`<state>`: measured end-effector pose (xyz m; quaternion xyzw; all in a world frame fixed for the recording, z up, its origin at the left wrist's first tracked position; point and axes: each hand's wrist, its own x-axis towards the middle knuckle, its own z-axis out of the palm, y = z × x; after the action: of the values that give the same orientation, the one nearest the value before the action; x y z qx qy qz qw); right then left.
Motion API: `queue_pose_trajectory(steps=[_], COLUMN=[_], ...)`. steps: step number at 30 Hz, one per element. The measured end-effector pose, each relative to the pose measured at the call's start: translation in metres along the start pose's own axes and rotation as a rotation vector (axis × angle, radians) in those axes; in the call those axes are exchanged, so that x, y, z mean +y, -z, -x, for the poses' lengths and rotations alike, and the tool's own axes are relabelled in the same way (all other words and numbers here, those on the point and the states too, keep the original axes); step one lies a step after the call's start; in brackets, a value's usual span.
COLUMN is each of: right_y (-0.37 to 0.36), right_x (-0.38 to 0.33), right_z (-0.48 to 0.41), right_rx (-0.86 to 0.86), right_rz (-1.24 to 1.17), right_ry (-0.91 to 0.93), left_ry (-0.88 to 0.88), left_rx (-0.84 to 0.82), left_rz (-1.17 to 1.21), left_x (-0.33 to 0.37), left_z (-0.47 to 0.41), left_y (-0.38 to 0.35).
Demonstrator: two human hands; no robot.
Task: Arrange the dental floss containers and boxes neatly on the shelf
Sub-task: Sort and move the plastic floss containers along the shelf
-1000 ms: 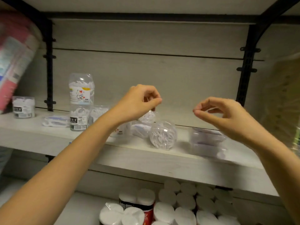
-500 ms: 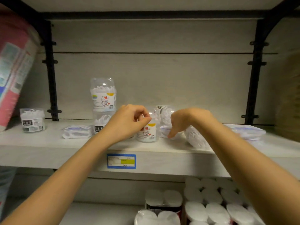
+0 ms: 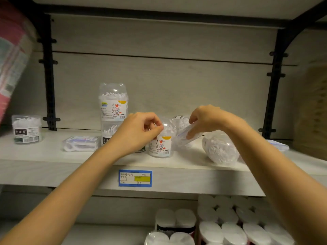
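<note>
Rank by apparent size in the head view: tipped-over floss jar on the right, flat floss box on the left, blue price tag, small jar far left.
1. tipped-over floss jar, though it sits nearest
2. flat floss box and blue price tag, too alike to split
3. small jar

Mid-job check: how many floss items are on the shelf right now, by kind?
Cat-label jars: 2
Black-label tubs: 3, one mostly hidden
Tipped jars: 2
Flat boxes: 3
Total: 10

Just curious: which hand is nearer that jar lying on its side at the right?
The right. The right hand grips a flat pack just left of the tipped jar; the left hand is farther left, at the upright cat jar.
</note>
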<state>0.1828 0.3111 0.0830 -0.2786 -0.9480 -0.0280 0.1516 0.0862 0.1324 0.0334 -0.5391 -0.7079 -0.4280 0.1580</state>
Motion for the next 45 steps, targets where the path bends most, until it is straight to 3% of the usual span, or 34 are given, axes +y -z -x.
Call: queue_pose_trajectory(steps=[6, 11, 16, 22, 29, 37, 45], right_y=[0.017, -0.002, -0.017, -0.012, 0.006, -0.014, -0.027], right_x=[0.026, 0.034, 0.033, 0.047, 0.106, 0.197, 0.217], right_z=[0.064, 0.093, 0.102, 0.107, 0.12, 0.1, 0.087], right_rx=[0.264, 0.293, 0.345, 0.375, 0.398, 0.227, 0.104], right_rz=[-0.259, -0.638, -0.775, -0.726, -0.925, -0.961, -0.84], right_ry=[0.235, 0.433, 0.529, 0.497, 0.319, 0.202, 0.236], left_ry=[-0.107, -0.214, -0.319, -0.319, -0.215, -0.057, 0.035], left_rx=[0.074, -0.049, -0.042, -0.001, -0.03, -0.25, -0.447], left_rz=[0.049, 0.058, 0.043, 0.133, 0.323, -0.019, -0.286], left_x=[-0.003, 0.008, 0.013, 0.024, 0.082, 0.122, 0.129], left_z=[0.002, 0.009, 0.012, 0.009, -0.029, -0.068, -0.075], left_y=[-0.005, -0.009, -0.014, -0.023, -0.066, -0.132, -0.142])
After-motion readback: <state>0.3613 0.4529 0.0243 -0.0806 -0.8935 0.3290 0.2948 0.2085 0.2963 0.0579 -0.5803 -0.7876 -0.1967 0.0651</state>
